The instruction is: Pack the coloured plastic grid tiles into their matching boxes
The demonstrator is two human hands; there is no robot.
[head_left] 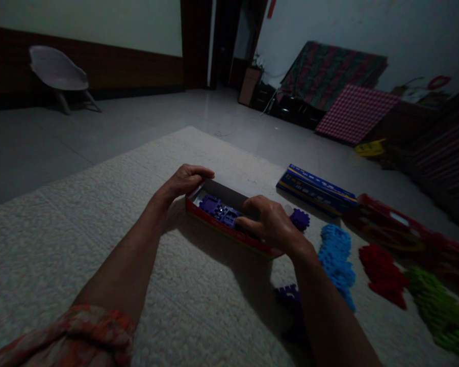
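Observation:
A shallow open red box [220, 227] sits on the pale textured mat. Inside it lie several purple interlocking plastic pieces [211, 205], toothed along their edges. My left hand [185, 181] grips the box's left end, its fingers over the far corner. My right hand [270, 219] reaches into the right part of the box. Its thumb and forefinger are apart, close to the purple pieces, and I see nothing held between them; the other fingers are hidden. One more purple piece [300, 219] lies just beyond my right wrist, and others, partly covered by my right forearm, lie nearer me.
To the right are piles of blue pieces [335, 260], red pieces [382, 272] and green pieces [438, 308], with a bit of orange. Behind them stand a long blue box [315, 191] and a red box [390, 224]. A small chair [59, 71] stands far left.

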